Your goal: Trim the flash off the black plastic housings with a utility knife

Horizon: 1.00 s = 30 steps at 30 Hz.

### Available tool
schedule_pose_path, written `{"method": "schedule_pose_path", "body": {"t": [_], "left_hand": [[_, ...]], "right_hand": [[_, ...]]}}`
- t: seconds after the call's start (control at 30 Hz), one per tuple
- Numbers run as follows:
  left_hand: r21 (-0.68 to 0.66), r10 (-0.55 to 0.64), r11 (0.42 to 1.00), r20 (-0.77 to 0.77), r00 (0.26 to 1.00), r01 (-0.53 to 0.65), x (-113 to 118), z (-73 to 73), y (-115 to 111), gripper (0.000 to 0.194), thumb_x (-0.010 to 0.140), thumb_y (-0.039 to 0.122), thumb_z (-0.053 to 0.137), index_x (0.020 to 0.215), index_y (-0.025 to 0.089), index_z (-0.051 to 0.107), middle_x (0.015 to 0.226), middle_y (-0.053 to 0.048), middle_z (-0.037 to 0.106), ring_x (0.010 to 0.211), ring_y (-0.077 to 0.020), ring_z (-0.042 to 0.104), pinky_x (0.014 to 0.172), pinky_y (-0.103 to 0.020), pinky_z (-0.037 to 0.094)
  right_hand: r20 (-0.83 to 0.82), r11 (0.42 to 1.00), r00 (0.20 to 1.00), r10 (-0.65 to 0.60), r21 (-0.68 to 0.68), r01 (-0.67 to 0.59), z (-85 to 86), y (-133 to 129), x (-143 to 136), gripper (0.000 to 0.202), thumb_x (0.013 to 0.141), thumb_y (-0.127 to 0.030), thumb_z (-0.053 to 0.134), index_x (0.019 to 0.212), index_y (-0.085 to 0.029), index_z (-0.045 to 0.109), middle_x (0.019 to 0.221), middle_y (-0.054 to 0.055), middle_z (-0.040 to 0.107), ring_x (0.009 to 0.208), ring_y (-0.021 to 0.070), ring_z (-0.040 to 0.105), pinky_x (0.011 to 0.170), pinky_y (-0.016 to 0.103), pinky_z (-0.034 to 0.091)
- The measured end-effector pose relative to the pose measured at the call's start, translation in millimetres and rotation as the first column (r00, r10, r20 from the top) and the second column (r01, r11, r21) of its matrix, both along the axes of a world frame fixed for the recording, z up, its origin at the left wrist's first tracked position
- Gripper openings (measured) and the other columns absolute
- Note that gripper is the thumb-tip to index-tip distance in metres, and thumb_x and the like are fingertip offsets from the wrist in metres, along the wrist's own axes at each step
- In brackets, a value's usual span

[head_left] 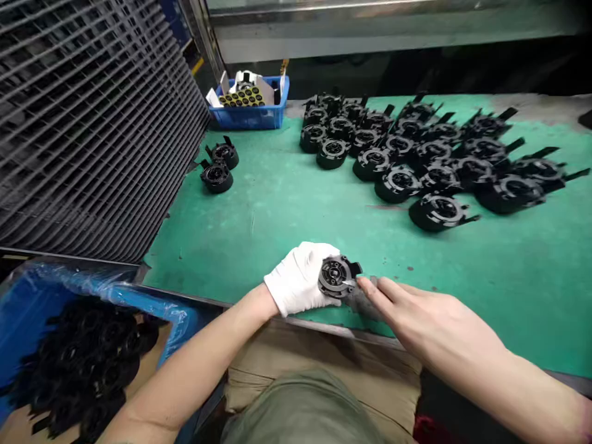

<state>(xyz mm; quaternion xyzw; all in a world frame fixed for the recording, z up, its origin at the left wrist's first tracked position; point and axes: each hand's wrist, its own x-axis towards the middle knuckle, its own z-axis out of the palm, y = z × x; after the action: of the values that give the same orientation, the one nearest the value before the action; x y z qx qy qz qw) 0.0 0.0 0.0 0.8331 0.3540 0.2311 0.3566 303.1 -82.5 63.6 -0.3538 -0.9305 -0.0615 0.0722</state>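
- Round black part: over near edge of green surface, in white-gloved left hand, fingers closed around it.
- Bare right hand: at part's right side, fingers narrow; grip unclear.
- Similar parts: clustered right; two left.
- Blue basket: far edge.

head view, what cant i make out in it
All in the head view:
- left hand: some fingers, hidden behind the held part
- right hand: whether it grips anything; fingertips blurred
- bin: its far left side, cut off by the left edge
- pile: lower parts, covered by upper ones
- stickers: print too small
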Motion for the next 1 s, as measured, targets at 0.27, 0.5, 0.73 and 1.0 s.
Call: {"method": "schedule_pose_path", "body": {"t": [0.27, 0.5, 0.73, 1.0], "left_hand": [[0.173, 0.381, 0.913, -0.043, 0.924, -0.368, 7.8, -21.9, -31.8, 0.118, 0.069, 0.105, 0.112, 0.146, 0.024, 0.076, 0.145, -0.018, 0.085, 0.13, -0.0438, 0.088, 0.116, -0.061, 0.077], [0.306, 0.397, 0.88, -0.056, 0.916, -0.363, -5.2, -13.5, -46.3, 0.108, 0.063, 0.12, 0.1, 0.109, 0.025, 0.077, 0.108, -0.007, 0.074, 0.1, -0.0322, 0.084, 0.093, -0.047, 0.075], [-0.009, 0.091, 0.996, 0.098, 0.991, -0.091, -5.4, -7.2, -7.7, 0.147, 0.057, 0.099, 0.121, 0.171, 0.023, 0.068, 0.179, -0.029, 0.073, 0.171, -0.0545, 0.075, 0.147, -0.076, 0.064], [-0.14, 0.075, 0.989, 0.138, 0.988, -0.055, -2.4, -12.1, -10.9, 0.132, 0.068, 0.065, 0.132, 0.175, 0.023, 0.067, 0.175, -0.023, 0.081, 0.166, -0.0498, 0.082, 0.151, -0.069, 0.065]], "right_hand": [[-0.216, 0.989, 0.966, -0.141, 0.012, 0.147, -7.0, 9.2, 17.1, 0.028, 0.129, -0.02, 0.06, 0.155, -0.021, 0.07, 0.113, 0.004, 0.086, 0.082, 0.015, 0.082, 0.068, 0.027, 0.055], [-0.203, 0.973, 0.961, -0.185, 0.101, 0.209, -21.2, -33.4, -13.9, 0.04, 0.125, -0.01, 0.057, 0.162, -0.012, 0.072, 0.097, 0.003, 0.073, 0.074, 0.0196, 0.067, 0.066, 0.034, 0.048], [-0.209, 0.977, 0.961, -0.18, 0.074, 0.199, -21.1, -23.6, -20.5, 0.047, 0.117, 0.001, 0.051, 0.158, -0.013, 0.072, 0.097, 0.002, 0.069, 0.073, 0.0194, 0.062, 0.067, 0.033, 0.049], [-0.121, 0.99, 0.984, -0.128, 0.046, 0.134, -15.8, -19.5, -15.8, 0.057, 0.104, 0.007, 0.055, 0.153, -0.017, 0.072, 0.114, 0.009, 0.082, 0.097, 0.0257, 0.078, 0.086, 0.037, 0.061]]}}
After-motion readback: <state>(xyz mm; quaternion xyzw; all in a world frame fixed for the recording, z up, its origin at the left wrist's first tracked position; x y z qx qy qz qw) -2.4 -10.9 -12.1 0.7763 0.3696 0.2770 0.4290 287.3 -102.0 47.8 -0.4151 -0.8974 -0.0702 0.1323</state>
